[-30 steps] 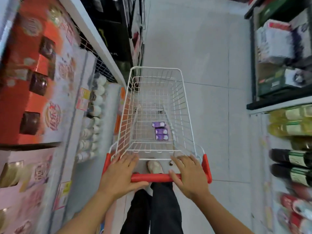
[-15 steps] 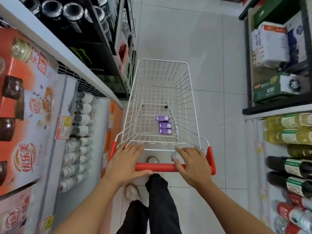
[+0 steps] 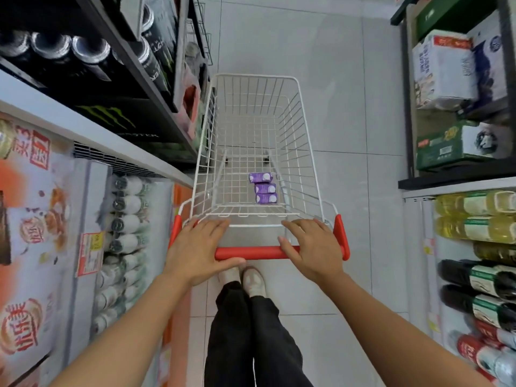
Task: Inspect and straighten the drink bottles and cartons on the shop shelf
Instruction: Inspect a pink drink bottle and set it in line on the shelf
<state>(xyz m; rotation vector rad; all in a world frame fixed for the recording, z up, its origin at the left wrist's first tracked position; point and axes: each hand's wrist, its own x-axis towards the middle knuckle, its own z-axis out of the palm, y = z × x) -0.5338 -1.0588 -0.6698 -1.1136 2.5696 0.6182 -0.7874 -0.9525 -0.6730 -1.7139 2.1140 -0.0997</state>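
I stand in a shop aisle behind a white wire cart (image 3: 307, 152). My left hand (image 3: 195, 250) lies over the left part of its red handle (image 3: 259, 252), fingers stretched forward and thumb tucked under the bar. My right hand (image 3: 312, 247) rests on the right part, fingers straight and spread. Three small purple drink cartons (image 3: 264, 188) lie on the cart's floor. White bottles (image 3: 125, 224) lie in rows on the left shelf. Yellow bottles (image 3: 474, 216) and dark bottles (image 3: 480, 289) fill the right shelf.
Black cans (image 3: 83, 51) stand on the upper left shelf, above orange printed drink cases (image 3: 30, 219). Stacked boxes (image 3: 444, 68) and a green case (image 3: 446, 146) sit on a dark rack at the right. Pale floor tiles (image 3: 349, 107) stretch ahead of the cart.
The cart and I have moved forward along the aisle, so the left shelves slid back and the black cans came into view. Both hands stayed on the handle.
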